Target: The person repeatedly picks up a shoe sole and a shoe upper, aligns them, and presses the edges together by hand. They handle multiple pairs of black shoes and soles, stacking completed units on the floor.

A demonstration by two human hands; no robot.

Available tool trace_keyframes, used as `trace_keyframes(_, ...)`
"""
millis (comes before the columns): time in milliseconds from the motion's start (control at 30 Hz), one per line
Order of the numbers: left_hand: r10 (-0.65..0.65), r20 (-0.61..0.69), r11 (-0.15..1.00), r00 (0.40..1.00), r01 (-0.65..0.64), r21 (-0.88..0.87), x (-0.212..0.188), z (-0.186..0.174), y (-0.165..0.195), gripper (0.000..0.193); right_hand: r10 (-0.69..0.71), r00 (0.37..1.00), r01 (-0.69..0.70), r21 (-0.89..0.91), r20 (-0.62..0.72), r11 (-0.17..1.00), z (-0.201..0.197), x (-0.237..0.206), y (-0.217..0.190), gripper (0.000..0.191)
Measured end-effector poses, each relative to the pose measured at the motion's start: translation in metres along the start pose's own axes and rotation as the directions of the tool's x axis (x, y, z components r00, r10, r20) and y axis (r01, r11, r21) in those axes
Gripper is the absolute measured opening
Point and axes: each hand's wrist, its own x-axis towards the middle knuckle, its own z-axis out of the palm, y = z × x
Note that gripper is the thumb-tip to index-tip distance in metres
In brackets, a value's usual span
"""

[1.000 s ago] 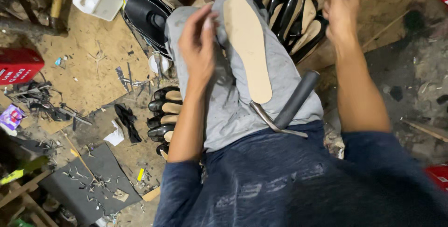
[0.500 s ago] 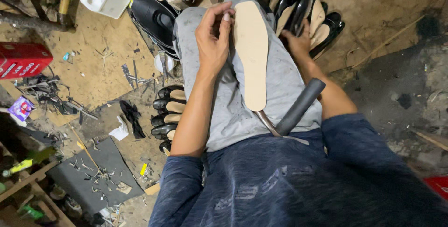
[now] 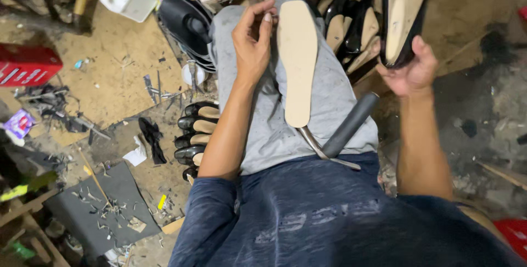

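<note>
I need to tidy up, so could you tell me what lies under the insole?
The insole rests on the grey cloth over the lap; its heel covers the metal tool's tip, hiding it.

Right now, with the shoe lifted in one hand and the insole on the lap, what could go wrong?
The right hand holds the black shoe only at its lower end, so it may tip. The tan insole lies loose on the grey cloth with the left hand just at its edge; it could slide off. The metal tool on the lap looks free to fall.
</note>
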Motion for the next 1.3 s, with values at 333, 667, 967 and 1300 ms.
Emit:
trace_keyframes(333,0.003,0.080,0.975,0.997,0.015,-0.220,-0.025,-0.022,0.068,0.041,-0.180,0.974,0.226,-0.556,0.137,0.800,0.135,-0.005,-0.006,0.086)
trace_keyframes(667,0.094,-0.114,0.953,0.989,-0.057,0.297,-0.038,-0.045,0.028,0.025,-0.154,0.849,-0.009,-0.306,-0.505,0.952,-0.025,0.017,0.018,0.060)
trace_keyframes(967,0.032,-0.122,0.915,0.992,0.020,0.404,-0.026,-0.036,0.033,0.020,-0.042,0.404,-0.309,-0.180,-0.914,0.934,-0.160,-0.020,0.124,0.041)
trace_keyframes(1300,0.046,-0.064,0.839,0.997,-0.004,0.544,-0.018,-0.018,0.044,0.018,-0.689,0.541,-0.485,-0.848,-0.482,0.213,-0.130,0.068,0.122,0.039)
